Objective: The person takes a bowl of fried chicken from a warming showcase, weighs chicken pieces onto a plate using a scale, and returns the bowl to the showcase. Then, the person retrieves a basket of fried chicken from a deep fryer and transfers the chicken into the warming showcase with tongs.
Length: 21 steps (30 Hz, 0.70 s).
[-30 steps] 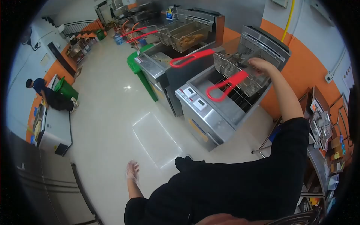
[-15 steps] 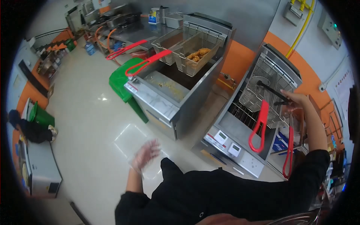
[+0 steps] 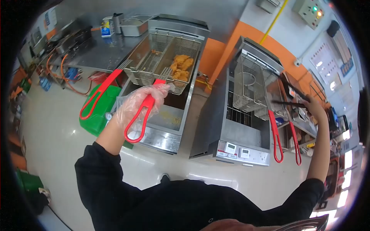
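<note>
My left hand (image 3: 151, 99), in a clear plastic glove, is closed around the red handle (image 3: 135, 129) of a wire fryer basket (image 3: 175, 89). Golden fried pieces (image 3: 181, 68) lie in that basket, which rests at the top of the left fryer (image 3: 163, 142). Beside it sits another basket (image 3: 140, 77) with a few crumbs and its own red handle (image 3: 101, 92). Over at the right, my right hand (image 3: 317, 109) grips black tongs (image 3: 295, 87), their two arms spread apart. The tongs are near the baskets of the right fryer (image 3: 246, 133).
Two wire baskets (image 3: 250, 86) hang in the right fryer, red handles (image 3: 275, 138) sticking out toward me. A green bin (image 3: 94, 115) stands left of the left fryer. Behind is a steel counter (image 3: 90, 48) with a metal pan (image 3: 135, 27). Shelves (image 3: 304, 127) are at the right.
My left hand has moved from open air to the left fryer and taken hold of the basket handle. My right hand, with the tongs, has moved rightward off the right fryer's baskets. The view has shifted.
</note>
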Motion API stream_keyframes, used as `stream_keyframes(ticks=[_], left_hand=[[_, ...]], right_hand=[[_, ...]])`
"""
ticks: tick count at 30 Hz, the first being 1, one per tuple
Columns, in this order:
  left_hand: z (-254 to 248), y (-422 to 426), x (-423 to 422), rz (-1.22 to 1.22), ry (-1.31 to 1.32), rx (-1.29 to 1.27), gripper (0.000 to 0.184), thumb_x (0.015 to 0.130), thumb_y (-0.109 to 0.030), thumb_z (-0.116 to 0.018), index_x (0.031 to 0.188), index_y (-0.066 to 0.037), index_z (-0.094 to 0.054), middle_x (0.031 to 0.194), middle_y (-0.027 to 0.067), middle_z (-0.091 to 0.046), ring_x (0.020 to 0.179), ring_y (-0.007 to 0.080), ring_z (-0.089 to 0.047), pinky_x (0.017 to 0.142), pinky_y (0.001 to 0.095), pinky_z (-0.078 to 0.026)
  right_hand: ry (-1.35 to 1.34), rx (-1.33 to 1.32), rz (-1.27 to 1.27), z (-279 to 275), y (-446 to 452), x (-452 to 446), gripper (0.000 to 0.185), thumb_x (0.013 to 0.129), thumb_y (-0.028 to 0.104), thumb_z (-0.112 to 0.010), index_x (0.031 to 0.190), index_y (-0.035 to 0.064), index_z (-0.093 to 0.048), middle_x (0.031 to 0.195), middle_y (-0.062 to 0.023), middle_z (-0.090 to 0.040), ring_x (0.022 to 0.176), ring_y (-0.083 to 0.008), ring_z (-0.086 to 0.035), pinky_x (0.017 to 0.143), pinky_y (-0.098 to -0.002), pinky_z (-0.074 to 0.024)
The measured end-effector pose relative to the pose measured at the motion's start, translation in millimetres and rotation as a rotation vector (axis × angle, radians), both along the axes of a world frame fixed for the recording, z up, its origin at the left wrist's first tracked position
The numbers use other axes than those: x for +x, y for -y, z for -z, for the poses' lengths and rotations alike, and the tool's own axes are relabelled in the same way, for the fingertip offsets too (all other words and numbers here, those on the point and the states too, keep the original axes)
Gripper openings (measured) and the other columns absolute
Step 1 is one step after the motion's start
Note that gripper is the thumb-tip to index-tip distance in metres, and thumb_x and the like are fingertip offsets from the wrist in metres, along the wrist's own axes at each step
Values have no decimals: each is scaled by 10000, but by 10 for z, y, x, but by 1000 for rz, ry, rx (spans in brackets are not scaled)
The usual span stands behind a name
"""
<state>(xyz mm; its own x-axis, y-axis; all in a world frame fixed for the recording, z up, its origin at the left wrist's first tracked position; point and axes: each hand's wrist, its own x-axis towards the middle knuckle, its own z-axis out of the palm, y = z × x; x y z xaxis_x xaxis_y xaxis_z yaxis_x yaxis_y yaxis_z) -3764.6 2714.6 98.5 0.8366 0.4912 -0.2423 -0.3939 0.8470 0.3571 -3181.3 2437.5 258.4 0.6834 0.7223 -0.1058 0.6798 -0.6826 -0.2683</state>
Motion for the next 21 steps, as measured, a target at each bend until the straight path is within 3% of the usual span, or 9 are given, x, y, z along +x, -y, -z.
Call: stream_keyframes(ticks=[1,2,4,6,10,14,17,19,21], left_hand=[[53,-108,-8,54,84,-82,304,958,-100,-574,1200,70,-505,832,48,-563,626,104,-569,536,210,-487],[83,-186,4,121,68,-109,257,981,-94,-534,1192,49,-496,758,4,-488,555,69,-474,492,186,-428],[86,-253,33,191,90,-74,224,990,-80,-505,1176,43,-494,736,-14,-483,535,62,-447,464,187,-414],[34,-289,68,260,104,-39,194,998,-67,-477,1160,38,-493,713,-32,-478,515,55,-420,436,188,-400],[-519,-262,6,296,330,-202,239,1026,-113,-400,1180,68,-417,765,1,-437,595,82,-434,490,217,-390],[-719,-433,-51,359,498,-298,269,1043,-155,-303,1158,83,-353,820,27,-395,673,121,-422,606,265,-404],[-693,-476,-27,254,534,-278,261,1045,-169,-279,1150,56,-356,805,17,-387,662,128,-406,628,288,-404],[-687,-586,17,340,560,-347,257,1046,-180,-274,1151,36,-366,812,15,-389,678,123,-413,628,288,-403],[-659,-512,33,350,523,-319,152,1007,-60,-320,1089,31,-410,801,10,-413,643,104,-434,603,259,-427]], right_hand=[[65,181,14,-23,203,-85,313,976,247,-550,1223,58,-512,635,-29,-508,443,-112,-488,388,-279,-390],[67,181,35,-28,410,-104,313,976,247,-550,1223,58,-512,635,-29,-508,443,-112,-488,388,-279,-390],[169,525,112,-33,858,-217,361,973,255,-566,1280,75,-502,637,-12,-488,451,-101,-448,399,-269,-360],[170,625,176,50,1287,-516,398,979,289,-563,1318,91,-495,680,-9,-509,498,-92,-474,419,-256,-359],[-152,1071,247,406,2063,-1129,530,1008,387,-494,1419,60,-424,796,0,-489,624,-67,-456,545,-218,-366],[-91,1172,203,798,2426,-2101,558,1018,376,-472,1463,53,-377,798,17,-429,658,-64,-423,610,-213,-361],[-40,1187,355,1248,2825,-2473,576,1023,372,-458,1492,61,-337,791,26,-393,666,-64,-410,625,-217,-352],[36,1193,409,1502,3101,-2586,560,1030,364,-455,1495,75,-337,779,32,-384,650,-55,-400,597,-219,-353],[40,1193,453,1689,3332,-2723,562,1028,364,-458,1495,77,-336,780,32,-385,651,-56,-397,600,-219,-353]])
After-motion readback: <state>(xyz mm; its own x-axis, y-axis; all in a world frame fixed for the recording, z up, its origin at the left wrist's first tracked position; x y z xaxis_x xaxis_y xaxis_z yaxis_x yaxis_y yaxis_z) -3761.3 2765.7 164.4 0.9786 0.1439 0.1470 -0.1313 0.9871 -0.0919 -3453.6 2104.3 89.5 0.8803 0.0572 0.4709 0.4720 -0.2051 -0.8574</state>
